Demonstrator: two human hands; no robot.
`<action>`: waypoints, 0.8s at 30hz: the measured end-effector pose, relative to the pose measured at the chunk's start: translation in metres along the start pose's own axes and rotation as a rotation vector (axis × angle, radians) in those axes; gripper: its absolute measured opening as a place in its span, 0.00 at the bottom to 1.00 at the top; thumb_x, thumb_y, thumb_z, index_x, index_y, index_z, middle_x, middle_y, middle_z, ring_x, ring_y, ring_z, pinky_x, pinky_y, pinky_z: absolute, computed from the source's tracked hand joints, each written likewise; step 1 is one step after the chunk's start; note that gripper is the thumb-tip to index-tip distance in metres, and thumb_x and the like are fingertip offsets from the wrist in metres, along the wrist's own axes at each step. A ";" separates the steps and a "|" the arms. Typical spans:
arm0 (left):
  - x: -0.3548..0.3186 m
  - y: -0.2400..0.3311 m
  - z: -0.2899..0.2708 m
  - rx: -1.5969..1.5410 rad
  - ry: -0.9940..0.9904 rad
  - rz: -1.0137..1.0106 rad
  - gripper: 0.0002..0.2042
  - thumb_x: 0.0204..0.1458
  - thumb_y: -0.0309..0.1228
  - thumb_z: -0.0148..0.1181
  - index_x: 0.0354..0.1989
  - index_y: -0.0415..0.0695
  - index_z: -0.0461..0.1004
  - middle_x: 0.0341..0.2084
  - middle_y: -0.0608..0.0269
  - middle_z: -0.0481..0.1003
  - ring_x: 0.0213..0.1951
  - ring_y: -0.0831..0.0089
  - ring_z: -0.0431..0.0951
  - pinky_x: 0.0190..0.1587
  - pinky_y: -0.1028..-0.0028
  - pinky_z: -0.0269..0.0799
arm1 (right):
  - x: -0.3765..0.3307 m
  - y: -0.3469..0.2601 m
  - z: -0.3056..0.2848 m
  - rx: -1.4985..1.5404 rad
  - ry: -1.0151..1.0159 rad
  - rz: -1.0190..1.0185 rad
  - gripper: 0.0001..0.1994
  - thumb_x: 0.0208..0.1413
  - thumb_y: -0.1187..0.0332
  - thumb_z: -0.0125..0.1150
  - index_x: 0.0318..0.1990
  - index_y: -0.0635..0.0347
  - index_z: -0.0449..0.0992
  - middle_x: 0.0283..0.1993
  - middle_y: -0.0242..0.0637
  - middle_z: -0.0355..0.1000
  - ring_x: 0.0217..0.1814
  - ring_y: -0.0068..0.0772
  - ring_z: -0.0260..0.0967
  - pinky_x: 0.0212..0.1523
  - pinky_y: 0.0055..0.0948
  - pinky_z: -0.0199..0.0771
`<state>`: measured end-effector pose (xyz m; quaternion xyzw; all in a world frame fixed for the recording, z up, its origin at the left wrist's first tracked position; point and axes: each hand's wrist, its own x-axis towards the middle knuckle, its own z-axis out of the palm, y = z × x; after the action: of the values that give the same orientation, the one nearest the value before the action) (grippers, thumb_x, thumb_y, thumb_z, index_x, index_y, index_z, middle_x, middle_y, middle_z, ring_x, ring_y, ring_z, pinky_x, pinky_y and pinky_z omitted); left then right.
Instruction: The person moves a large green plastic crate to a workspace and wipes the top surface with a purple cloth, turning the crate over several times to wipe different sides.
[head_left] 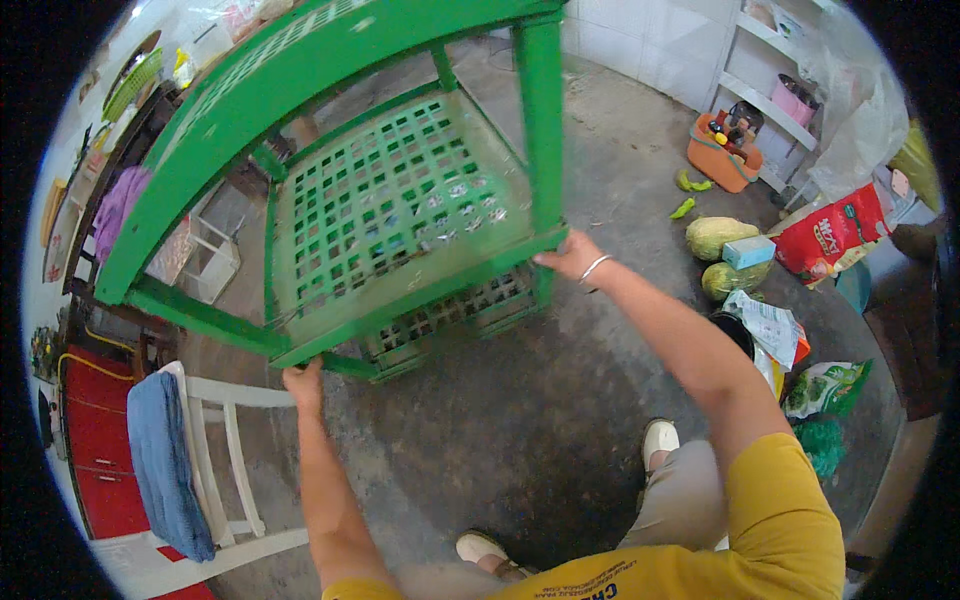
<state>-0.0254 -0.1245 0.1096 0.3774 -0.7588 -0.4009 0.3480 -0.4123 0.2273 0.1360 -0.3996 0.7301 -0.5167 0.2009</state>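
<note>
A tall green plastic shelf rack (390, 200) with perforated lattice shelves stands tilted on the concrete floor in front of me. My left hand (303, 383) grips the near left corner of its middle shelf rail. My right hand (572, 253), with a thin bracelet on the wrist, holds the near right corner where the rail meets the upright post. Both arms reach out from yellow sleeves. My feet in pale shoes (660, 440) show below.
A white wooden rack with a blue cloth (165, 465) stands at the left beside a red cabinet (100, 450). Gourds (715, 237), bags and a red sack (830, 235) lie at the right. An orange basket (722, 152) sits by white shelves (775, 105).
</note>
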 end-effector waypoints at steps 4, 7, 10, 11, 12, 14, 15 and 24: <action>0.020 -0.058 -0.045 -0.166 0.223 -0.049 0.16 0.44 0.27 0.62 0.41 0.33 0.69 0.34 0.57 0.73 0.35 0.70 0.70 0.40 0.73 0.65 | -0.018 -0.029 0.054 -0.112 -0.072 0.045 0.25 0.44 0.62 0.63 0.50 0.57 0.63 0.43 0.49 0.70 0.45 0.49 0.68 0.46 0.38 0.67; 0.021 -0.095 -0.091 -0.179 0.455 -0.230 0.13 0.47 0.26 0.58 0.41 0.35 0.68 0.34 0.58 0.72 0.36 0.71 0.69 0.41 0.74 0.64 | -0.041 -0.064 0.100 -0.063 -0.093 -0.084 0.21 0.45 0.66 0.62 0.48 0.61 0.66 0.40 0.47 0.71 0.42 0.41 0.70 0.44 0.35 0.68; -0.037 -0.028 -0.041 0.119 0.182 0.051 0.15 0.49 0.26 0.56 0.45 0.37 0.67 0.37 0.58 0.71 0.36 0.71 0.69 0.41 0.74 0.65 | -0.083 -0.093 0.107 -0.193 -0.191 0.082 0.23 0.45 0.63 0.61 0.47 0.63 0.64 0.38 0.53 0.70 0.41 0.53 0.68 0.41 0.39 0.69; -0.060 -0.010 -0.038 0.072 0.070 0.045 0.14 0.50 0.28 0.55 0.45 0.37 0.67 0.37 0.59 0.70 0.36 0.71 0.69 0.41 0.74 0.64 | -0.090 -0.098 0.125 -0.149 -0.239 0.044 0.21 0.46 0.64 0.60 0.46 0.63 0.64 0.37 0.53 0.70 0.40 0.54 0.68 0.40 0.41 0.69; -0.084 0.007 -0.029 0.015 -0.048 0.035 0.14 0.51 0.30 0.54 0.45 0.37 0.66 0.37 0.59 0.70 0.36 0.71 0.68 0.41 0.74 0.64 | -0.097 -0.100 0.138 -0.114 -0.285 0.014 0.19 0.46 0.65 0.59 0.44 0.63 0.64 0.37 0.53 0.70 0.39 0.55 0.68 0.39 0.44 0.69; -0.133 0.071 -0.006 0.141 -0.178 0.207 0.14 0.50 0.28 0.50 0.45 0.36 0.65 0.42 0.62 0.66 0.39 0.72 0.66 0.43 0.74 0.63 | -0.114 -0.088 0.164 -0.168 -0.342 -0.168 0.17 0.48 0.66 0.56 0.41 0.70 0.64 0.33 0.56 0.68 0.39 0.56 0.67 0.41 0.43 0.68; -0.140 0.068 -0.012 0.063 -0.092 0.124 0.15 0.51 0.29 0.50 0.46 0.36 0.64 0.43 0.62 0.66 0.40 0.72 0.66 0.44 0.74 0.62 | -0.117 -0.096 0.172 -0.218 -0.365 -0.283 0.17 0.48 0.66 0.55 0.40 0.71 0.64 0.34 0.56 0.68 0.40 0.55 0.67 0.42 0.43 0.68; -0.149 0.131 -0.025 -0.138 0.231 0.103 0.20 0.56 0.36 0.46 0.53 0.38 0.59 0.48 0.58 0.62 0.47 0.70 0.63 0.51 0.71 0.58 | -0.082 -0.085 0.178 -0.446 -0.726 -0.218 0.13 0.47 0.68 0.49 0.41 0.58 0.71 0.30 0.50 0.70 0.35 0.52 0.68 0.36 0.44 0.68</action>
<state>0.0271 0.0453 0.2014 0.3566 -0.7026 -0.3877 0.4784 -0.2058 0.1742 0.1352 -0.6635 0.6594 -0.1905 0.2978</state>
